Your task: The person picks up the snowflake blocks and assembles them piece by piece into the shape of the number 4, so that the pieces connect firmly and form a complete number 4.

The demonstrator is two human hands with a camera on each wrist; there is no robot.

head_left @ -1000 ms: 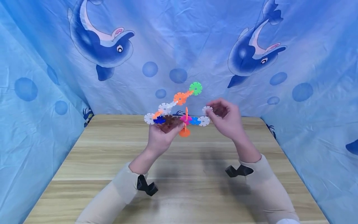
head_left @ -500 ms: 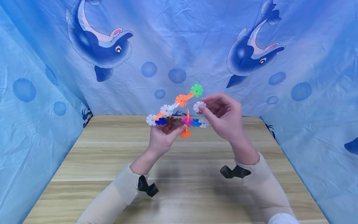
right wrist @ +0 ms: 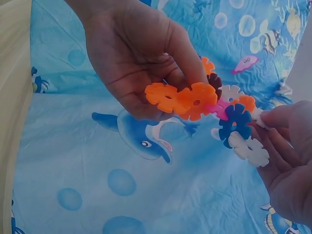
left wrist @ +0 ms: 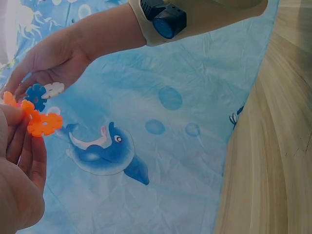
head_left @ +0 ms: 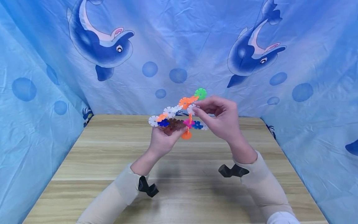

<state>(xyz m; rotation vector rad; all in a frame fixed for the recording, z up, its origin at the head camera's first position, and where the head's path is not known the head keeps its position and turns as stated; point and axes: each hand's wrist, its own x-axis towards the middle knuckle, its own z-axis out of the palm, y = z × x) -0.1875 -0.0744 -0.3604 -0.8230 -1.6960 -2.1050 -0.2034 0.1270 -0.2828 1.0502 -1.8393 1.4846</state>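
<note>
My left hand [head_left: 163, 140] grips a chain of notched plastic discs from below, near its brown disc [head_left: 172, 123] and pink disc [head_left: 188, 123]. One branch climbs through a white disc [head_left: 169, 112] and an orange disc [head_left: 184, 103] to a green disc [head_left: 200, 93]. Right of the pink disc come a blue disc [right wrist: 235, 125] and another white disc [right wrist: 250, 150]. Between thumb and fingers, my right hand [head_left: 219, 116] pinches a loose-looking white disc [head_left: 191, 109] at the top of the upright orange disc [head_left: 190, 118]. Whether those two are joined cannot be told.
The chain is held above a wooden table [head_left: 179, 168]. Blue dolphin-print cloth [head_left: 179, 46] surrounds it at the back and sides. A black wrist camera [head_left: 148, 186] sits on the left sleeve, and another black camera [head_left: 233, 171] on the right.
My right hand has brought the white disc leftward from beyond the chain's right end to the upright orange disc. The chain in my left hand has shifted slightly right and down.
</note>
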